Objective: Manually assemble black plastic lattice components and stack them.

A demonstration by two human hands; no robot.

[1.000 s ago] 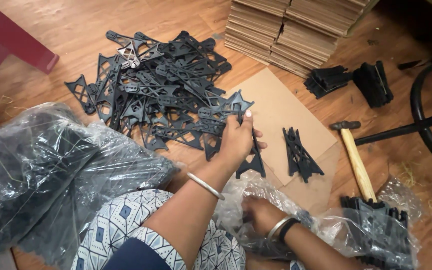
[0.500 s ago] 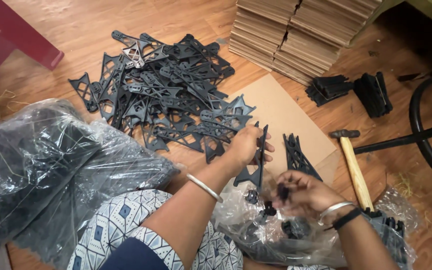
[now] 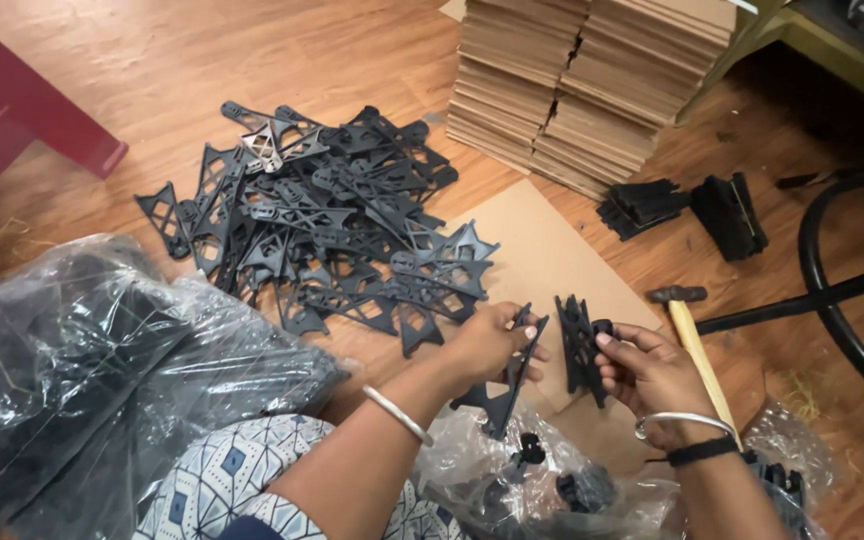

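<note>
A flat black plastic bracket [image 3: 508, 375] is held upright in the closed left hand [image 3: 487, 342], above a cardboard sheet [image 3: 542, 255] on the floor. A small black clip [image 3: 602, 327] is pinched by the right hand [image 3: 652, 375]. More small black parts are held in the clear plastic bag [image 3: 542, 480] below

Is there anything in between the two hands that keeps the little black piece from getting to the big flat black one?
Nothing visible does. The left hand holds the flat black frame piece upright; the right hand pinches the small black part beside it. Only bare cardboard sheet shows in the gap.
</note>
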